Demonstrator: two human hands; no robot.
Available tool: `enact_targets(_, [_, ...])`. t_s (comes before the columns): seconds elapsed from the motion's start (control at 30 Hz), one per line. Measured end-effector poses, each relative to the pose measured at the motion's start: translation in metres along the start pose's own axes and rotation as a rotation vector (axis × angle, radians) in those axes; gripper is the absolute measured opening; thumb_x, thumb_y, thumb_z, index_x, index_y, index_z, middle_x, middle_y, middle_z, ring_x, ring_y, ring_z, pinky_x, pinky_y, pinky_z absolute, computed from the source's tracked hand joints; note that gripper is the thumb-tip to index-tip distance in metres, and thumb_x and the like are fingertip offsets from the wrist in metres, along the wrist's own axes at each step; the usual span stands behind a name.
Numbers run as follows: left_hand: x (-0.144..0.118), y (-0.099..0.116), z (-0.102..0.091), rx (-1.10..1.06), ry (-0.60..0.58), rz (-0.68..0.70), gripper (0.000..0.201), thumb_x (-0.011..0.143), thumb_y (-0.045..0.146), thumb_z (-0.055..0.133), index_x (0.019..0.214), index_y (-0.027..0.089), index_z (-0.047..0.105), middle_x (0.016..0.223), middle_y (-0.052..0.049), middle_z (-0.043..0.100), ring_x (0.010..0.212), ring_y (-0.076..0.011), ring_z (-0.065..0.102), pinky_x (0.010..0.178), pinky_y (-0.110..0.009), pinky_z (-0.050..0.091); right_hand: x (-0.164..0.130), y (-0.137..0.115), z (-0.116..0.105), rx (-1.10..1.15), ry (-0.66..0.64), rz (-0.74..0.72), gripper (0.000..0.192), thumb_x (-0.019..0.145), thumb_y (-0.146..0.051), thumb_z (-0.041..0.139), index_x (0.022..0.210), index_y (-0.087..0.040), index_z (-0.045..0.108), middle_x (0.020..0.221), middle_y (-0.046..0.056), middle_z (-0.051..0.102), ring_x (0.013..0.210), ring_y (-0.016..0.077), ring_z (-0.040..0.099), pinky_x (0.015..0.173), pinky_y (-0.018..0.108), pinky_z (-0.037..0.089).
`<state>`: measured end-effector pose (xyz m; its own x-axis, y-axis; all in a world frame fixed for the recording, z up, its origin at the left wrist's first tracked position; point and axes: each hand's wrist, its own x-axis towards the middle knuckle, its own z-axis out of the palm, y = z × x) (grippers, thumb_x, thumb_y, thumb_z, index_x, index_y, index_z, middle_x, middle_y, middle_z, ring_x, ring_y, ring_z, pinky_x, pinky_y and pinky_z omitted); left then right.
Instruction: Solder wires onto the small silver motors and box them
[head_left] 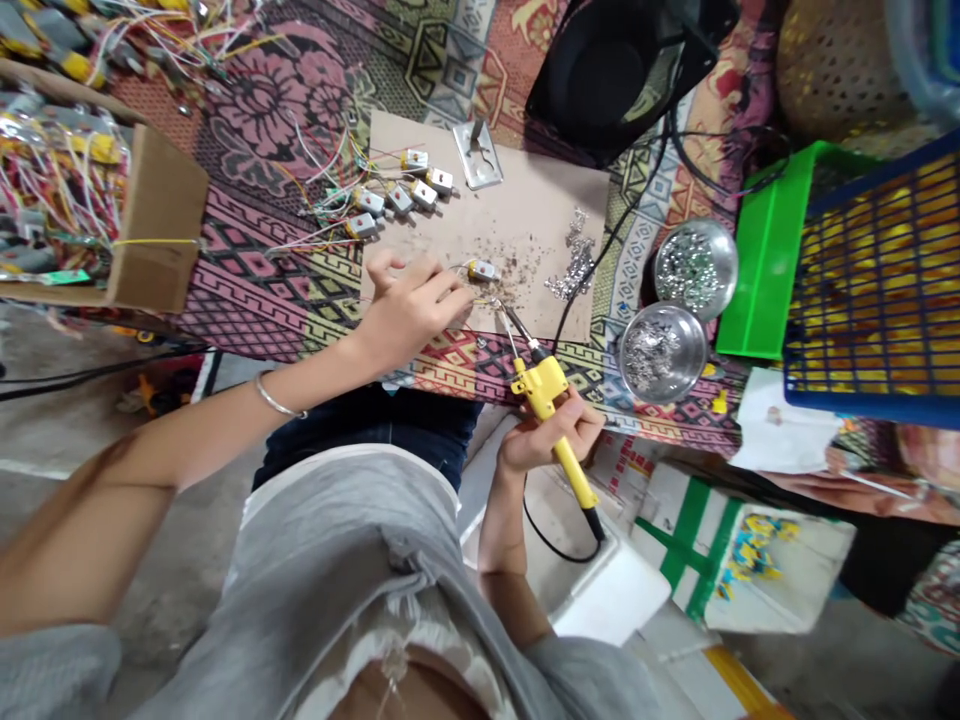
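My right hand is wrapped round a yellow soldering gun, its metal tip angled up and left over a sheet of cardboard. My left hand is closed, fingertips pinching thin wires close to that tip. A small silver motor with a yellow end lies on the cardboard just beyond my left fingertips. Farther back, several similar motors with coloured wires lie in a group. Dark crumbs surround the single motor, and a pile of small shiny metal parts lies to its right.
A metal stand plate and a black fan-like unit are at the back. On the right are two metal bowls of small parts, a green bin and a blue basket. A carton of wired motors stands left.
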<state>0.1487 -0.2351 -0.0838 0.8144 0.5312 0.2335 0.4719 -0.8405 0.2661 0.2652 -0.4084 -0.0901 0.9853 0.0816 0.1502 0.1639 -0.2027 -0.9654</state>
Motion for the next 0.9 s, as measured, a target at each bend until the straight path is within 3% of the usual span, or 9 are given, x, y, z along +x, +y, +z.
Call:
enact_targets(0.3, [-0.002,0.002,0.012,-0.053,0.023,-0.077,0.031,0.113,0.024,0.046,0.122,0.025,0.075,0.110,-0.010,0.076,0.114,-0.0319,0.065,0.099,-0.051,0.041,0.000,0.009,0.003,0.008,0.017,-0.018,0.038,0.094,-0.063,0.059,0.093,-0.025,0.056,0.085,0.000,0.060,0.077,0.0170,0.065,0.073,0.036,0.058])
enact_targets(0.57, [0.000,0.002,0.005,0.028,-0.012,-0.022,0.031,0.112,0.019,0.045,0.121,0.021,0.075,0.108,-0.010,0.076,0.111,-0.0326,0.066,0.094,-0.049,0.041,0.000,0.017,0.002,-0.024,0.014,-0.081,0.038,0.096,-0.063,0.056,0.093,-0.025,0.055,0.087,0.000,0.058,0.076,0.0165,0.065,0.071,0.036,0.058])
enact_targets(0.73, [-0.002,0.001,0.012,-0.070,0.012,-0.072,0.027,0.112,0.021,0.050,0.123,0.024,0.074,0.111,-0.010,0.076,0.114,-0.0318,0.065,0.100,-0.051,0.040,-0.002,0.019,0.001,-0.076,-0.018,-0.122,0.036,0.099,-0.061,0.050,0.096,-0.025,0.054,0.088,0.000,0.056,0.078,0.0170,0.065,0.069,0.036,0.058])
enact_targets(0.9, [-0.004,0.003,0.017,-0.049,0.031,-0.059,0.032,0.114,0.021,0.042,0.121,0.023,0.073,0.109,-0.010,0.075,0.113,-0.0307,0.065,0.098,-0.050,0.042,-0.004,0.018,0.003,-0.036,0.000,-0.226,0.032,0.097,-0.056,0.058,0.093,-0.024,0.058,0.084,-0.001,0.059,0.076,0.0160,0.065,0.072,0.035,0.057])
